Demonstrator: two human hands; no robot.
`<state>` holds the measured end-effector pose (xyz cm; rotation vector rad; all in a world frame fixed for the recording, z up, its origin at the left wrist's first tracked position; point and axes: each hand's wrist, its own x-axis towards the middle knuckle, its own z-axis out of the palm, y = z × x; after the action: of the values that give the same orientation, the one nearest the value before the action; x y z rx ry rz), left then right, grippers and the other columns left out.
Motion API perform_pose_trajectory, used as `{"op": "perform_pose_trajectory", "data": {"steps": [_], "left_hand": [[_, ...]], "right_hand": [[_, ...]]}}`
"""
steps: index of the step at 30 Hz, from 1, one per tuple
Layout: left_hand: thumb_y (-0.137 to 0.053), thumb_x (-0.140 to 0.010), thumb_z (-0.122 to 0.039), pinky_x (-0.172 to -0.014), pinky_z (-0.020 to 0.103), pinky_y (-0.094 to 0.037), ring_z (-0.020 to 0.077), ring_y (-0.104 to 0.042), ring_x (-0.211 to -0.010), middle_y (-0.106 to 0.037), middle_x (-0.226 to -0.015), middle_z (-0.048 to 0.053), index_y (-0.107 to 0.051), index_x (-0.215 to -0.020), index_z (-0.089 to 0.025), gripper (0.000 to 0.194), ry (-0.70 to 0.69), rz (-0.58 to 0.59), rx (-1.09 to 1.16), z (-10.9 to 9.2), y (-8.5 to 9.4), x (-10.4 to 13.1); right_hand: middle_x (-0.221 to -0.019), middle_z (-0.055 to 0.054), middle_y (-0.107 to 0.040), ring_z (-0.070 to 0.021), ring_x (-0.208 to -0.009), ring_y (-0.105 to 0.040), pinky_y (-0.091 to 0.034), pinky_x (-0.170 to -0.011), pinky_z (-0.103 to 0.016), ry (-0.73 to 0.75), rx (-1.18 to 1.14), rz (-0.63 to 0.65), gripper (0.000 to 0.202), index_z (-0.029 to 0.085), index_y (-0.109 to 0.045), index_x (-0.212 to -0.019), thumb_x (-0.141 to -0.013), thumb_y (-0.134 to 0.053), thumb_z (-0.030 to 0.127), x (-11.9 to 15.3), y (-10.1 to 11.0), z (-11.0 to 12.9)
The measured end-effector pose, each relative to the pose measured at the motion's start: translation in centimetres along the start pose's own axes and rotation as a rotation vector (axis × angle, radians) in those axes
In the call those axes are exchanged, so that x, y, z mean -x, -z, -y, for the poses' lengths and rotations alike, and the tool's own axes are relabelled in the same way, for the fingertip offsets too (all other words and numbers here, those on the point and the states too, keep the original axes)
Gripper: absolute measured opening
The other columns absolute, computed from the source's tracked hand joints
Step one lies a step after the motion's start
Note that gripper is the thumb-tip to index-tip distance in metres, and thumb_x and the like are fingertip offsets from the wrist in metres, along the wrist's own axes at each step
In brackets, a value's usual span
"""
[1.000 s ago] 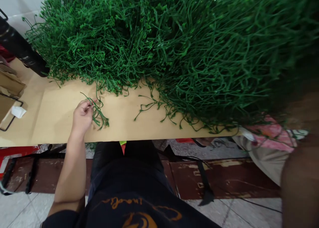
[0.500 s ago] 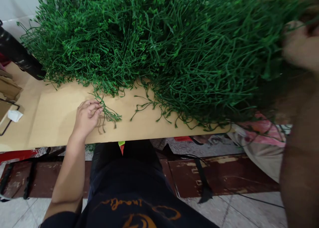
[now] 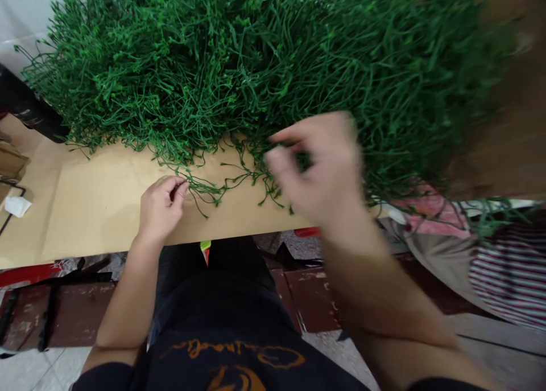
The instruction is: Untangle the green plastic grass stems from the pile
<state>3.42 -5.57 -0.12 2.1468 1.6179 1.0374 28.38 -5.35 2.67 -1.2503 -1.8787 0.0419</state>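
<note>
A large heap of green artificial plant stems (image 3: 205, 66) with small forked tips fills the far side of the table. My left hand (image 3: 164, 208) rests low over the board at the near edge, thumb and fingers pinched on a green plastic sprig (image 3: 202, 187) whose stems fan out to the right. In front of the heap, my right hand (image 3: 319, 163) is blurred by motion, its fingers curled toward the thumb; whether anything is between them cannot be made out.
The tan tabletop (image 3: 98, 203) ends just ahead of my lap. A black bottle (image 3: 29, 103) leans at the far left, near a white scrap (image 3: 17, 206). At right are brown cardboard (image 3: 503, 135), a pink cloth (image 3: 439, 212) and a person's striped clothing (image 3: 509, 268).
My right hand has swung from the far right edge inward to the front of the heap. My left hand, still pinching the sprig, has shifted slightly right.
</note>
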Motion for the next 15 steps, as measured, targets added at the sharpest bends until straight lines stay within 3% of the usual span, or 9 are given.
{"op": "perform_pose_trajectory", "data": {"steps": [3, 5, 7, 9, 13, 15], "left_hand": [[-0.051, -0.085, -0.026, -0.073, 0.027, -0.049, 0.0142, -0.063, -0.079, -0.069, -0.086, 0.005, -0.065, -0.084, -0.017, 0.017, -0.069, 0.041, -0.003, -0.9, -0.6, 0.4], [-0.051, -0.085, -0.025, -0.074, 0.027, -0.050, 0.0144, -0.062, -0.080, -0.068, -0.084, 0.005, -0.065, -0.085, -0.017, 0.017, -0.102, 0.059, 0.010, -1.1, -0.5, 0.6], [-0.051, -0.085, -0.028, -0.076, 0.028, -0.051, 0.0145, -0.062, -0.081, -0.066, -0.085, 0.005, -0.065, -0.088, -0.017, 0.018, -0.110, 0.072, 0.038, -1.1, -0.1, 0.7], [-0.052, -0.085, -0.031, -0.081, 0.030, -0.050, 0.0154, -0.061, -0.088, -0.065, -0.092, 0.006, -0.065, -0.095, -0.018, 0.021, -0.110, 0.055, 0.078, -1.0, 0.4, 0.7], [-0.051, -0.085, -0.034, -0.092, 0.035, -0.047, 0.0181, -0.057, -0.106, -0.062, -0.112, 0.009, -0.058, -0.112, -0.018, 0.032, -0.137, -0.022, 0.150, -1.0, 0.8, 0.6], [-0.051, -0.085, -0.035, -0.095, 0.037, -0.045, 0.0190, -0.056, -0.110, -0.061, -0.116, 0.010, -0.056, -0.115, -0.017, 0.034, -0.176, 0.000, 0.147, -1.3, 0.6, 0.5]], "right_hand": [[-0.089, -0.010, -0.058, -0.0193, -0.087, -0.052, -0.043, -0.077, -0.034, 0.011, -0.208, 0.153, 0.031, 0.012, -0.059, -0.092, -0.081, -0.055, 0.041, 0.3, -5.4, 3.8], [-0.083, -0.007, -0.059, -0.0149, -0.079, -0.052, -0.042, -0.072, -0.028, -0.056, -0.339, 0.236, 0.021, 0.013, -0.058, -0.089, -0.084, -0.052, 0.033, 0.6, -7.3, 4.5], [-0.071, -0.002, -0.055, -0.0103, -0.065, -0.048, -0.038, -0.062, -0.025, -0.173, -0.450, 0.292, 0.017, 0.014, -0.056, -0.082, -0.085, -0.048, 0.029, 0.7, -7.8, 4.4], [-0.062, 0.001, -0.048, -0.0079, -0.057, -0.041, -0.034, -0.055, -0.023, -0.282, -0.586, 0.323, 0.023, 0.015, -0.053, -0.075, -0.086, -0.048, 0.035, 0.7, -7.5, 4.0], [-0.065, 0.000, -0.049, -0.0078, -0.061, -0.045, -0.041, -0.059, -0.022, -0.405, -0.948, 0.383, 0.041, 0.015, -0.051, -0.073, -0.083, -0.048, 0.055, 0.8, -6.8, 4.0], [-0.067, 0.000, -0.050, -0.0080, -0.062, -0.047, -0.043, -0.061, -0.023, -0.426, -1.043, 0.396, 0.044, 0.016, -0.049, -0.072, -0.081, -0.048, 0.059, 1.0, -6.8, 4.4]]}}
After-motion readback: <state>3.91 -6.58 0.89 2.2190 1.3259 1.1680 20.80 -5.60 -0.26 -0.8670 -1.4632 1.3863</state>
